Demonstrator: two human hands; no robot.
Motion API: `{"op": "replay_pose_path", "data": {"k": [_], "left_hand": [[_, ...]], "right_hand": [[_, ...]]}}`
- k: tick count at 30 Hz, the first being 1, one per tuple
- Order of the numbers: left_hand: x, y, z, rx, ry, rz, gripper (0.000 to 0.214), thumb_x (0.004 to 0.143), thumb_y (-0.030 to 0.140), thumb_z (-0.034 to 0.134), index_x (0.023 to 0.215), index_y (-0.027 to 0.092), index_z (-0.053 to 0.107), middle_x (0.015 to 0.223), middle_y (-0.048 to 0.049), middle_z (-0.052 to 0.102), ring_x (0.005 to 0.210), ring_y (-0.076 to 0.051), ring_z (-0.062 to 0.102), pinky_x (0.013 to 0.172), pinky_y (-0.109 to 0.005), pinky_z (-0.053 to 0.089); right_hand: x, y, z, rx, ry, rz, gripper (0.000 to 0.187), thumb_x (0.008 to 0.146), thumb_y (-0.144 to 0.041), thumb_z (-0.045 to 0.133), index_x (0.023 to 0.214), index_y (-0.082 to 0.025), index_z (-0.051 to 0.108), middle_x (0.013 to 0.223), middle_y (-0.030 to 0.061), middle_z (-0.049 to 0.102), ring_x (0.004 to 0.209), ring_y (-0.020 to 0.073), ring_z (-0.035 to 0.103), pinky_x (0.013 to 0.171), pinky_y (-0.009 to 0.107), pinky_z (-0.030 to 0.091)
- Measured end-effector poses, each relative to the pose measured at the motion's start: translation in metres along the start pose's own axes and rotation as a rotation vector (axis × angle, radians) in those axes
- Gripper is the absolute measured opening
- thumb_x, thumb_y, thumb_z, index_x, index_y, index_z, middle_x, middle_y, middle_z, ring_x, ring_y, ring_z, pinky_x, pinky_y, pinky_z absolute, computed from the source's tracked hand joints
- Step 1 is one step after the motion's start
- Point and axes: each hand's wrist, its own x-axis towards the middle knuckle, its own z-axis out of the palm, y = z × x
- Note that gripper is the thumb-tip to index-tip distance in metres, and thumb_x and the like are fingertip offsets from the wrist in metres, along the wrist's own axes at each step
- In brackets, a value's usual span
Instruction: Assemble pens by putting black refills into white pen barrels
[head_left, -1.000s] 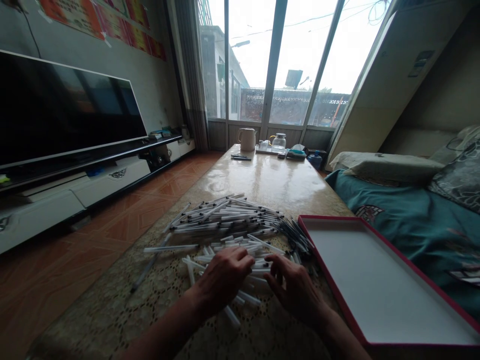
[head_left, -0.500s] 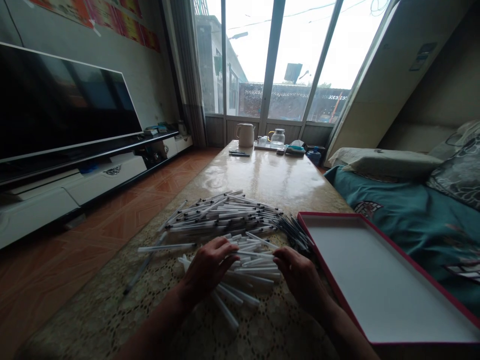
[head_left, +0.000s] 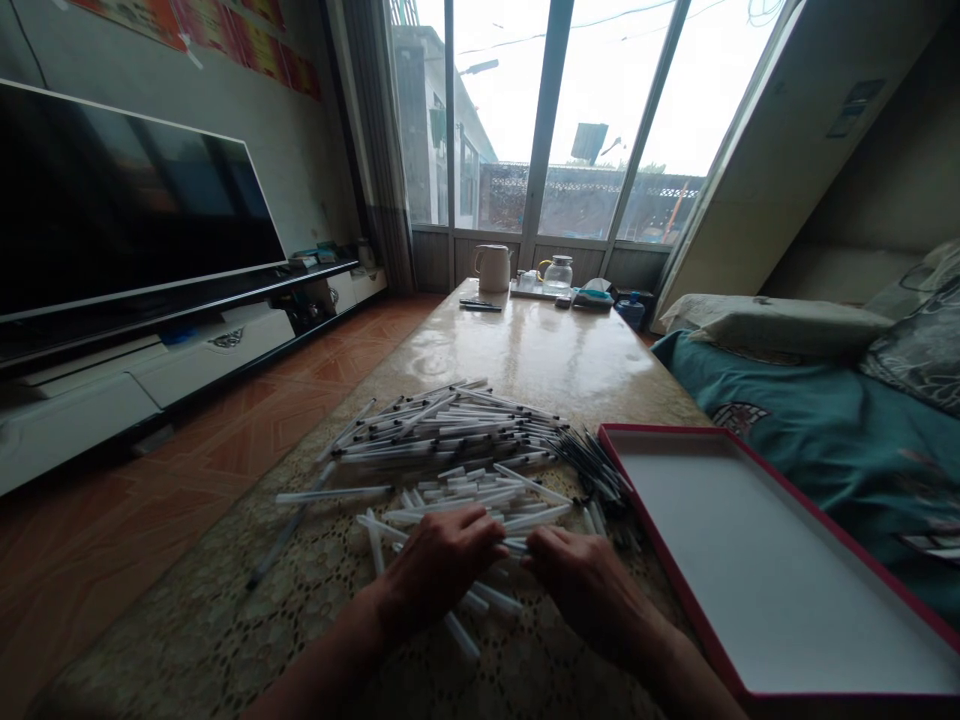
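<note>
Loose translucent white pen barrels (head_left: 517,493) lie heaped on the lace-patterned table just beyond and under my hands. My left hand (head_left: 454,550) is closed, its fingertips pinched on a pale pen barrel (head_left: 516,546) low over the heap. Facing it across a narrow gap, my right hand (head_left: 581,580) is closed at the barrel's other end; its fingertips are partly hidden. Farther back spreads a larger pile of pens (head_left: 450,430) with dark ends. Thin dark refills (head_left: 589,465) are bunched to the right of that pile.
A shallow red-rimmed tray (head_left: 780,570) with a white inside stands at the right of the table (head_left: 525,345). A white jug (head_left: 493,268), a glass pitcher (head_left: 557,273) and a tissue box (head_left: 594,293) sit at the far end. A teal-covered seat (head_left: 810,430) borders the right side.
Both hands have moved nearer to me and closer together, narrowing the gap between them. Several barrels beyond them now show more fully.
</note>
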Motion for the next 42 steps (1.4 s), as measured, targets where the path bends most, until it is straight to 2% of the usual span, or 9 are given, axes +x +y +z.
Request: {"op": "replay_pose_path", "data": {"k": [3,8,15,19,24,29,34,37,42], "left_hand": [[0.001,0.002,-0.004,0.097,-0.030,0.051,0.022,0.092,0.027,0.044,0.075,0.018,0.054,0.065,0.0007,0.053,0.053,-0.011,0.049,0.049,-0.022,0.034],[0.001,0.007,-0.006,0.135,-0.026,0.100,0.022,0.093,0.027,0.044,0.073,0.019,0.050,0.062,0.0021,0.053,0.051,-0.011,0.048,0.048,-0.022,0.032],[0.000,0.007,-0.007,0.098,-0.129,-0.043,0.027,0.094,0.029,0.039,0.070,0.019,0.046,0.059,0.0016,0.055,0.047,-0.012,0.048,0.046,-0.025,0.027],[0.003,0.008,-0.014,-0.081,-0.185,-0.166,0.036,0.095,0.031,0.032,0.065,0.019,0.045,0.055,0.0027,0.051,0.049,-0.011,0.049,0.049,-0.024,0.030],[0.004,0.004,-0.020,-0.279,-0.244,-0.223,0.043,0.096,0.036,0.028,0.059,0.019,0.042,0.052,0.0048,0.041,0.049,-0.010,0.045,0.048,-0.021,0.031],[-0.001,0.003,-0.008,-0.026,-0.171,-0.097,0.031,0.094,0.033,0.038,0.068,0.019,0.047,0.060,0.0020,0.054,0.050,-0.012,0.048,0.048,-0.024,0.029],[-0.001,0.008,-0.008,0.104,-0.170,0.009,0.025,0.092,0.029,0.044,0.069,0.019,0.046,0.059,0.0022,0.055,0.046,-0.012,0.046,0.046,-0.024,0.024],[0.001,0.011,-0.013,0.043,-0.216,-0.038,0.028,0.093,0.030,0.040,0.067,0.019,0.044,0.058,0.0022,0.054,0.046,-0.012,0.046,0.046,-0.024,0.024],[0.004,0.012,-0.020,-0.214,-0.267,-0.184,0.035,0.095,0.032,0.032,0.063,0.019,0.039,0.057,0.0041,0.045,0.052,-0.011,0.047,0.052,-0.023,0.029]], "right_hand": [[-0.002,0.001,0.002,0.081,-0.053,0.030,0.018,0.095,-0.026,0.042,0.079,-0.021,0.050,0.071,-0.0004,0.064,0.060,0.0130,0.058,0.054,0.022,0.033],[-0.006,0.002,0.006,0.115,-0.072,0.033,0.026,0.097,-0.030,0.037,0.076,-0.021,0.050,0.067,-0.0004,0.065,0.059,0.0130,0.060,0.053,0.022,0.032],[-0.003,-0.003,0.005,-0.114,0.014,-0.032,0.021,0.095,-0.027,0.045,0.075,-0.020,0.050,0.064,-0.0005,0.065,0.053,0.0127,0.059,0.048,0.025,0.024],[0.000,-0.007,-0.001,-0.234,0.062,-0.093,0.020,0.092,-0.026,0.050,0.073,-0.020,0.050,0.063,-0.0011,0.063,0.052,0.0123,0.057,0.048,0.026,0.023],[0.003,-0.012,-0.004,-0.270,0.124,-0.140,0.021,0.093,-0.026,0.048,0.074,-0.020,0.051,0.065,-0.0003,0.062,0.056,0.0137,0.057,0.050,0.026,0.026],[0.001,-0.009,-0.004,-0.077,0.024,-0.040,0.025,0.095,-0.029,0.044,0.073,-0.020,0.050,0.063,-0.0018,0.062,0.052,0.0118,0.054,0.049,0.024,0.027],[-0.004,0.000,0.000,0.093,-0.083,-0.001,0.029,0.097,-0.028,0.038,0.071,-0.021,0.050,0.059,-0.0042,0.060,0.049,0.0093,0.051,0.047,0.021,0.027],[-0.004,-0.001,0.000,0.026,-0.052,-0.015,0.026,0.095,-0.029,0.044,0.071,-0.020,0.051,0.058,-0.0037,0.061,0.048,0.0097,0.052,0.047,0.021,0.026],[0.002,-0.015,-0.006,-0.166,0.016,-0.096,0.025,0.093,-0.028,0.049,0.070,-0.020,0.049,0.059,-0.0021,0.061,0.050,0.0116,0.055,0.048,0.024,0.024]]}}
